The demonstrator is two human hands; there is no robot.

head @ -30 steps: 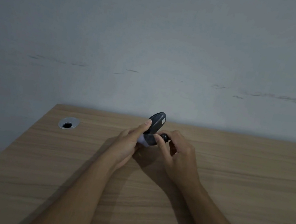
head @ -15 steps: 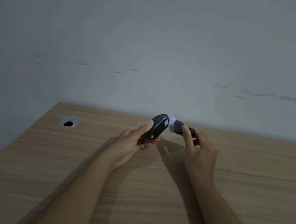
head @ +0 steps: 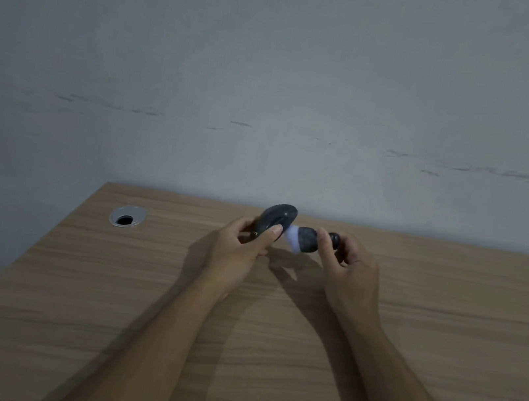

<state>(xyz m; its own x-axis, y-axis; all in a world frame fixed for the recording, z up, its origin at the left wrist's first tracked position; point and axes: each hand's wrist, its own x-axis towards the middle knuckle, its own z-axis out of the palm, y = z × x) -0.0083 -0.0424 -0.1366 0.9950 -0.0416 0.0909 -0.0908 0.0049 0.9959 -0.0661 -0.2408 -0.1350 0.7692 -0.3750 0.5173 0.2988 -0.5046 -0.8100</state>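
Wooden tabletop (head: 443,332). Left hand (head: 241,252): grip was clamped on a dark oval item (head: 275,219), possibly a computer mouse, held above the tabletop's far edge. Right hand (head: 352,269): grip pinched a white-tipped dark piece (head: 305,239) just beside it. Cable grommet (head: 127,216) sat far left.

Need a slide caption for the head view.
Left hand holds a dark oval object, right hand a white-tipped tool beside it, above a wooden desk.
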